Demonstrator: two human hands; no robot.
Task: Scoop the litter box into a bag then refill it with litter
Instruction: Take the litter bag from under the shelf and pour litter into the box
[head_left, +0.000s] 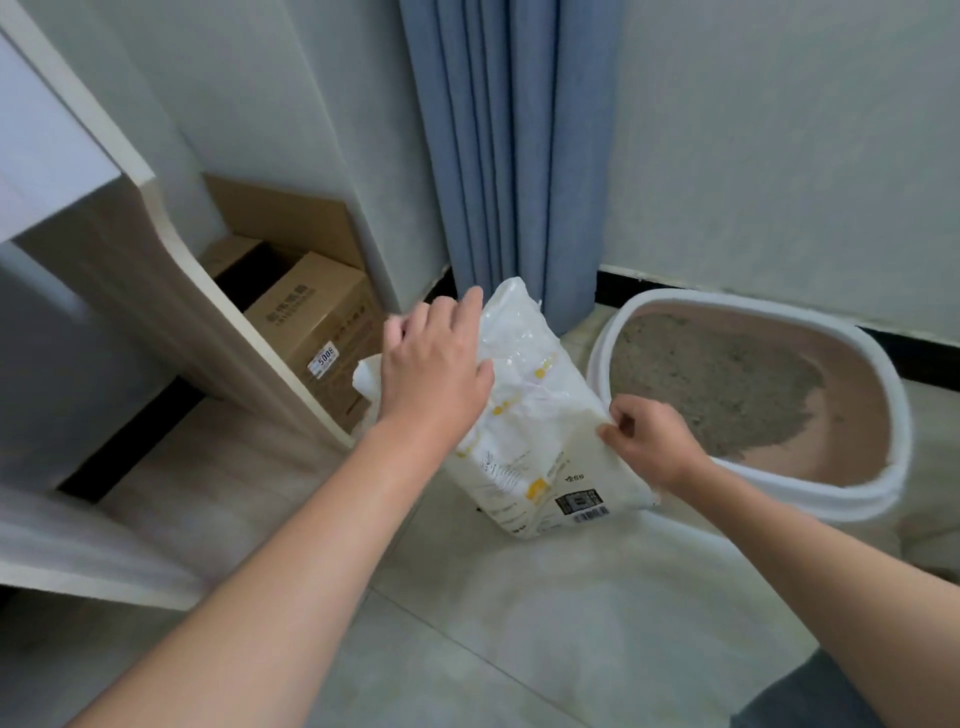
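Tiled floor (519, 623): our left hand (431, 364) rests flat on the litter bag (540, 431), right hand (649, 441) pinches its edge; litter box (727, 300) just right, we judge, not yet refilled.

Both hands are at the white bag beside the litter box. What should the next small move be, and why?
Likely grip the top of the litter bag with the left hand and tip it toward the litter box. The right hand pinches the bag's edge, the left only rests on it with straight fingers, and the litter leaves part of the box's bottom bare.
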